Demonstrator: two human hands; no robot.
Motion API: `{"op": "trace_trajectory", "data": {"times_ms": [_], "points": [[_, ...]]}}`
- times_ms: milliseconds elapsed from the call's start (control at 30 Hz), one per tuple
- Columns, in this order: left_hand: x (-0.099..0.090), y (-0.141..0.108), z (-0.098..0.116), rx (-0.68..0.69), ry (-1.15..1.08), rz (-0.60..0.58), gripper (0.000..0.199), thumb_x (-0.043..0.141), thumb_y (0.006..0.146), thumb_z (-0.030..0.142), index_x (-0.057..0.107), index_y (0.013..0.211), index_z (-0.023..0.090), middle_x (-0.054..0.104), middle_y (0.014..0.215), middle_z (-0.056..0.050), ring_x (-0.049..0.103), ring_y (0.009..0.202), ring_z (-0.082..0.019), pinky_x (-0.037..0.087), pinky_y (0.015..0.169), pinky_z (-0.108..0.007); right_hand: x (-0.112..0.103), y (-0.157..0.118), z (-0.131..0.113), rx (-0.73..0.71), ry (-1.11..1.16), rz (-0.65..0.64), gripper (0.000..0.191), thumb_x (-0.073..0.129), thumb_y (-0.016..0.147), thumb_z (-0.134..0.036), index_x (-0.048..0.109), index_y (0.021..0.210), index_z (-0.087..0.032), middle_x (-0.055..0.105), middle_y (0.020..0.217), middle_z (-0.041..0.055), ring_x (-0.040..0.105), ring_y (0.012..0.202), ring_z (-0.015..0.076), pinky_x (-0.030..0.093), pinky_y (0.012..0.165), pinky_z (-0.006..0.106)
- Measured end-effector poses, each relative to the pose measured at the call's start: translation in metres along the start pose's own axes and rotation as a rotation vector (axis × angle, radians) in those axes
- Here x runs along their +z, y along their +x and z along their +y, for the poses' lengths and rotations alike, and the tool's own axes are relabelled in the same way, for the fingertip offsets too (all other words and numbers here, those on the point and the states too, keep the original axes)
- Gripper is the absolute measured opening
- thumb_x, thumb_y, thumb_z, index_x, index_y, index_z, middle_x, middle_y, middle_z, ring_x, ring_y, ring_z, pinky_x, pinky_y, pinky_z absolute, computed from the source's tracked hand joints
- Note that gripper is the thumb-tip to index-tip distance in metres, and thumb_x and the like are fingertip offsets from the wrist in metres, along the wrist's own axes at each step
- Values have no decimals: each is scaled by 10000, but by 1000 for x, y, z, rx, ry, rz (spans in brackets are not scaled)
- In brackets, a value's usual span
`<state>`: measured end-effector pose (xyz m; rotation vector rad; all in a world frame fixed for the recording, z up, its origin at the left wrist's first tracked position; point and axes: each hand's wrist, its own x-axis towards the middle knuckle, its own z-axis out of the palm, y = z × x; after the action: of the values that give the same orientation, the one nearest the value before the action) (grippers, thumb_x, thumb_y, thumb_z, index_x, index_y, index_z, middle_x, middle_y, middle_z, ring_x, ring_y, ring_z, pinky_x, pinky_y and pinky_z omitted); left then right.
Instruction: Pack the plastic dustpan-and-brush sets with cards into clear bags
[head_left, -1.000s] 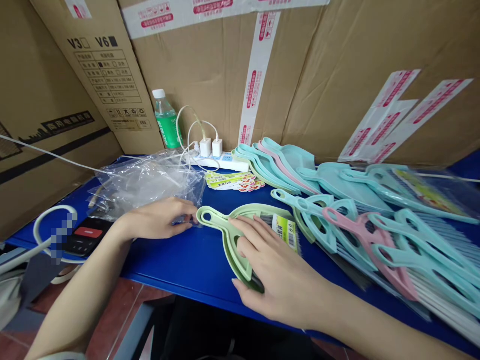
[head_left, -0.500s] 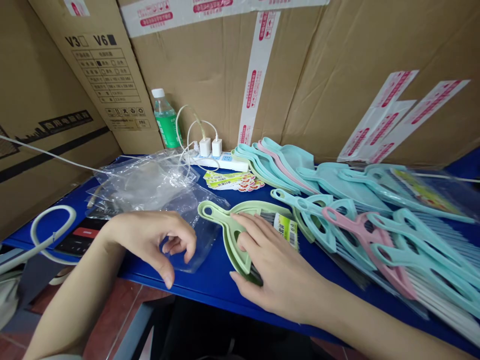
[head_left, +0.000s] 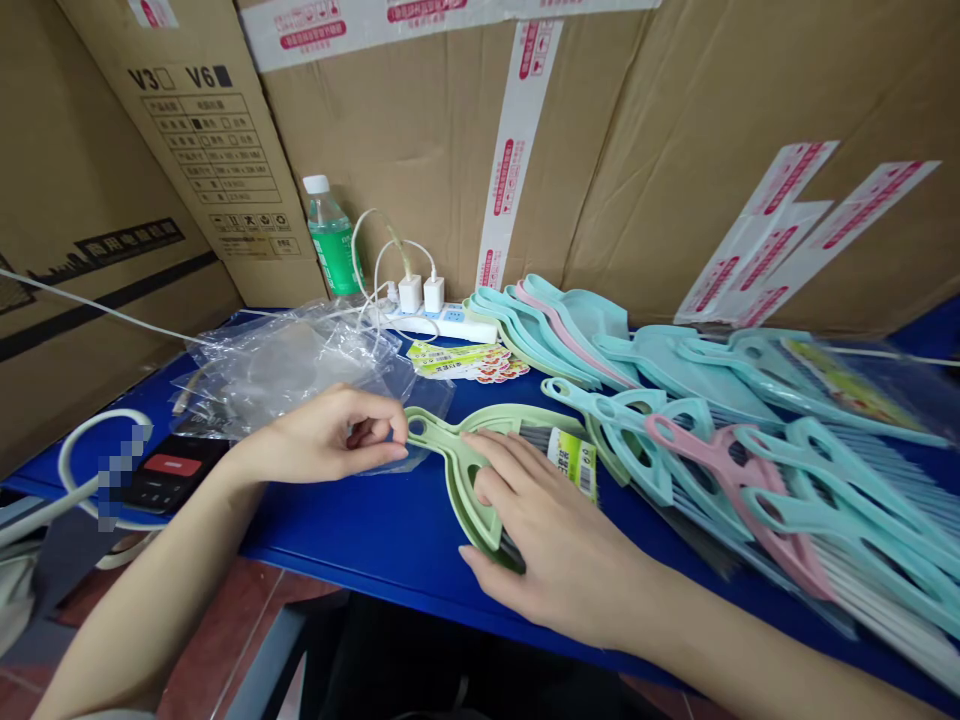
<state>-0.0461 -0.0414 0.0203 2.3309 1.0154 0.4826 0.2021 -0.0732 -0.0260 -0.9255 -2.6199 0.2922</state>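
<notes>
A light green dustpan point(head_left: 456, 482) with a matching green brush point(head_left: 480, 508) nested on it lies on the blue table point(head_left: 337, 525), handles to the left. A yellow-green label point(head_left: 574, 460) sits on the brush bristles. My left hand point(head_left: 341, 435) pinches the tip of the handles between thumb and forefinger, its other fingers curled. Across the brush lies my right hand point(head_left: 551, 540), palm down with fingers spread, pressing on the green set.
Clear plastic bags point(head_left: 300, 365) and a phone point(head_left: 176, 475) lie at left. Behind are a bottle point(head_left: 334, 245), a power strip point(head_left: 457, 325) and label cards point(head_left: 465, 362). Turquoise dustpans point(head_left: 660, 365) and turquoise and pink brushes point(head_left: 757, 480) spread over the right side. Cardboard point(head_left: 420, 130) walls the back.
My left hand has moved up and right to the handle tip, and its thumb and forefinger have closed there. The plastic bag beneath it has shifted back. My right hand has hardly moved.
</notes>
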Motion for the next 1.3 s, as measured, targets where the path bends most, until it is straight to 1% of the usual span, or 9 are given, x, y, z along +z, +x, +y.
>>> {"op": "trace_trajectory", "data": {"times_ms": [100, 267, 333, 467, 600, 700, 833, 1000, 1300], "points": [[7, 2, 0, 67, 3, 20, 112, 580, 873, 207, 628, 784, 159, 399, 522, 91, 351, 457, -51, 321, 470, -165, 1, 0, 0, 0, 10, 14, 187, 599, 828, -340, 616, 891, -164, 553, 1362, 207, 474, 1292, 391, 441, 1028, 596], [14, 5, 0, 149, 34, 79, 109, 571, 863, 158, 635, 774, 164, 410, 546, 83, 376, 469, -50, 339, 483, -168, 1, 0, 0, -3, 19, 9, 197, 586, 834, -336, 620, 903, -154, 543, 1367, 229, 469, 1295, 400, 441, 1021, 616], [17, 6, 1, 170, 31, 41, 114, 570, 860, 150, 634, 767, 167, 420, 554, 79, 391, 480, -54, 350, 496, -172, 1, 0, 0, -6, 20, 14, 191, 587, 833, -330, 621, 914, -160, 545, 1367, 224, 465, 1301, 396, 439, 1024, 616], [21, 7, 3, 183, 13, -91, 123, 561, 861, 150, 629, 762, 177, 433, 553, 70, 419, 504, -70, 376, 518, -185, 3, 0, 1, -2, 21, 16, 194, 597, 829, -330, 622, 924, -163, 535, 1383, 224, 448, 1320, 395, 440, 1024, 617], [21, 7, 5, 221, -15, -131, 128, 560, 860, 143, 631, 760, 177, 456, 567, 59, 430, 518, -77, 388, 525, -194, 2, 0, 2, -7, 28, 2, 204, 596, 839, -338, 623, 912, -150, 524, 1400, 229, 446, 1326, 387, 452, 1027, 592], [21, 7, 4, 242, 23, -107, 145, 538, 862, 126, 622, 753, 172, 472, 587, 45, 434, 536, -83, 382, 528, -201, 1, 0, 1, -7, 23, 9, 181, 597, 844, -327, 621, 904, -158, 520, 1412, 216, 445, 1332, 375, 462, 1024, 581], [22, 7, 4, 235, 98, -89, 176, 499, 865, 110, 612, 749, 179, 495, 607, 30, 439, 560, -96, 383, 545, -219, 1, 0, 0, -16, -24, 37, 194, 600, 841, -324, 625, 892, -138, 517, 1404, 249, 429, 1343, 402, 432, 1041, 620], [23, 7, 8, 248, 42, -114, 175, 510, 860, 117, 618, 743, 188, 529, 626, 14, 466, 572, -105, 400, 546, -226, 3, 0, -1, -34, -87, 97, 195, 572, 858, -330, 640, 914, -157, 524, 1408, 235, 407, 1365, 397, 392, 1061, 650], [25, 6, 9, 310, 14, -70, 152, 522, 855, 97, 616, 763, 175, 529, 648, 11, 481, 576, -96, 409, 545, -212, 4, 1, -1, -42, -52, 35, 295, 581, 872, -369, 665, 968, -103, 513, 1416, 250, 377, 1382, 400, 373, 1085, 627]]}}
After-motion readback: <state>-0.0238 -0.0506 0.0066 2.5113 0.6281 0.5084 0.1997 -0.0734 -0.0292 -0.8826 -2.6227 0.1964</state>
